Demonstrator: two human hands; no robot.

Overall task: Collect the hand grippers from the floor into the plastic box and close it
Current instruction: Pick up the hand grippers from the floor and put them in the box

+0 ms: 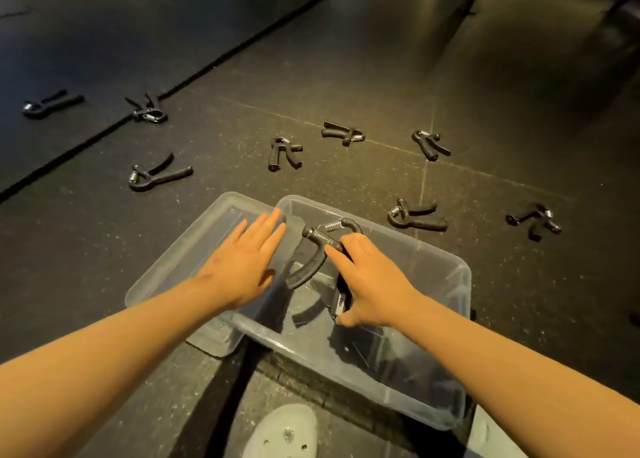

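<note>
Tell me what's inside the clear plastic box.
One black spring hand gripper, held by the right hand, inside the clear plastic box. Hand and reflections partly hide the bottom.

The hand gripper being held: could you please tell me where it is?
Head view, centre: the hand gripper is held by the right hand over the open plastic box, just right of the flat left hand.

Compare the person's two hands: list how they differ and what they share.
The left hand is spread open and holds nothing; the right hand grips a gripper. The left hand is over the lid; the right hand is over the box. Both are bare and reach forward from the person.
</note>
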